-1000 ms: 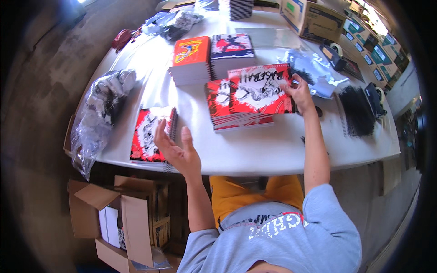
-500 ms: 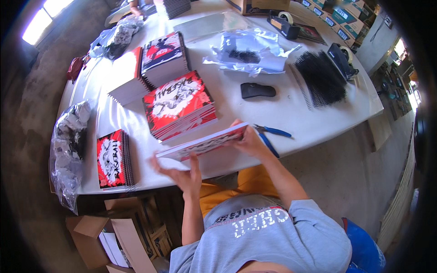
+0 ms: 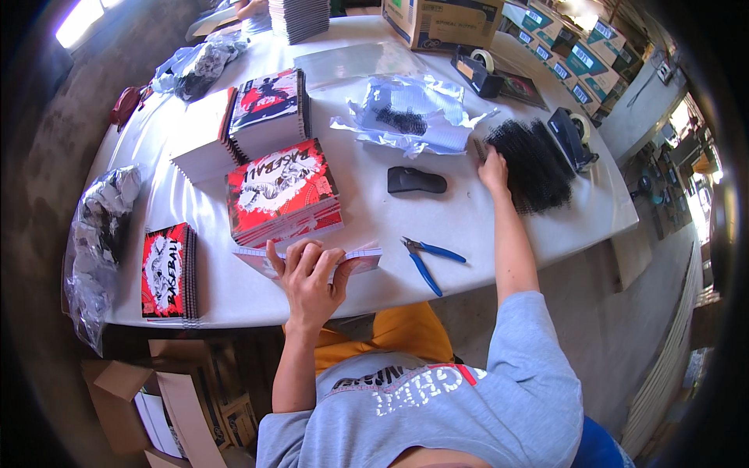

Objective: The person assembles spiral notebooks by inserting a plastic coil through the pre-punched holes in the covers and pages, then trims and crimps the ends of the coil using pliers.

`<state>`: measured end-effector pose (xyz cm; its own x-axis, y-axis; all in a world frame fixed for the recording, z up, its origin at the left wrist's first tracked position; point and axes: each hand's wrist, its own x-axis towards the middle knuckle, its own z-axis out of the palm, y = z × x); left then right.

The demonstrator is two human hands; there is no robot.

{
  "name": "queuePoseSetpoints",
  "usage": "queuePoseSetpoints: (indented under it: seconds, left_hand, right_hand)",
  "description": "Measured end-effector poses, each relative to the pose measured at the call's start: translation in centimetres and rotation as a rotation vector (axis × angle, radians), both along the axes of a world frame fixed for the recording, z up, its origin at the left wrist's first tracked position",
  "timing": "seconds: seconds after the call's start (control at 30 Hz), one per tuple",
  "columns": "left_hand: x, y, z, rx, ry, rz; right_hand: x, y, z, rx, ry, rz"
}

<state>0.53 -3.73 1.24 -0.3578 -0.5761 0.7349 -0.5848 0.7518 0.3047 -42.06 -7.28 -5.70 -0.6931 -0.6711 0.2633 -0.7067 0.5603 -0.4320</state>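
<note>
At the table's near edge my left hand (image 3: 310,282) grips an unbound notebook (image 3: 363,260) by its upper edge, fingers over the pages and thumb to the right. The notebook stands on edge, its cover partly behind the hand. My right hand (image 3: 493,171) reaches far right, its fingers closed at the left side of a heap of black spiral binding coils (image 3: 532,168). They pinch a coil there, though the fingertips are partly hidden. Just beyond the left hand is a stack of red-covered notebooks (image 3: 287,191). Blue-handled cutters (image 3: 427,257) lie open between my arms.
Spiral-bound red notebooks (image 3: 165,273) lie at the left, near a plastic bag (image 3: 101,242). Taller notebook stacks (image 3: 269,113) stand behind. A black hand-sized object (image 3: 416,180), crumpled wrapping paper (image 3: 421,101) with coils, and tape dispensers (image 3: 572,139) occupy the middle and right.
My right hand has let go of the notebook and moved right and away to the coils. My left hand has shifted onto the notebook's upper edge. The view has shifted slightly.
</note>
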Motion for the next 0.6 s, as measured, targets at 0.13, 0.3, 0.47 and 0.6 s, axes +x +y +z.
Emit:
queuePoseSetpoints:
  seconds: [0.13,0.3,0.47,0.6]
  left_hand:
    - [0.6,-0.2,-0.1,0.027,-0.028,-0.041]
    - [0.8,-0.4,0.1,-0.032,-0.083,-0.031]
    - [0.3,-0.5,-0.6,-0.019,0.002,-0.024]
    - [0.0,-0.4,-0.5,-0.013,0.071,-0.011]
  right_hand:
    - [1.7,0.4,1.0,0.114,-0.025,0.172]
    - [13.6,7.6,9.3,0.021,-0.371,0.806]
    - [21.3,9.5,11.1,-0.223,-0.588,0.96]
    - [22.2,8.9,10.6,-0.285,-0.609,0.952]
